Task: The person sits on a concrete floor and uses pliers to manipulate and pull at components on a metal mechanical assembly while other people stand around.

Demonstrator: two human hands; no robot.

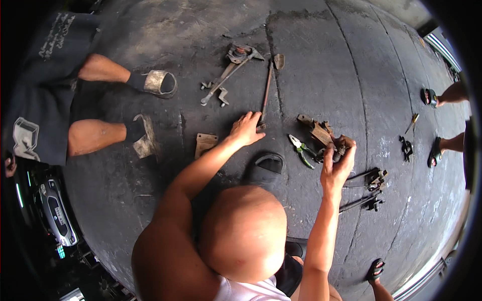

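My left hand reaches over the dark floor with its fingers apart. Its thumb and fingertips are right at the lower end of a thin rusty rod, which has a flat piece at its far end; whether they touch it is hard to tell. My right hand is closed round the near end of a rusty metal bracket, partly hidden by my fingers. Green-handled pliers lie just left of that hand. Left of my left forearm is a flat rusty plate with holes.
A rusty linkage assembly lies farther off. Two rods with black brackets lie right, beyond them a small black bracket and a yellow-handled tool. People's feet stand at left and right. A car is lower left.
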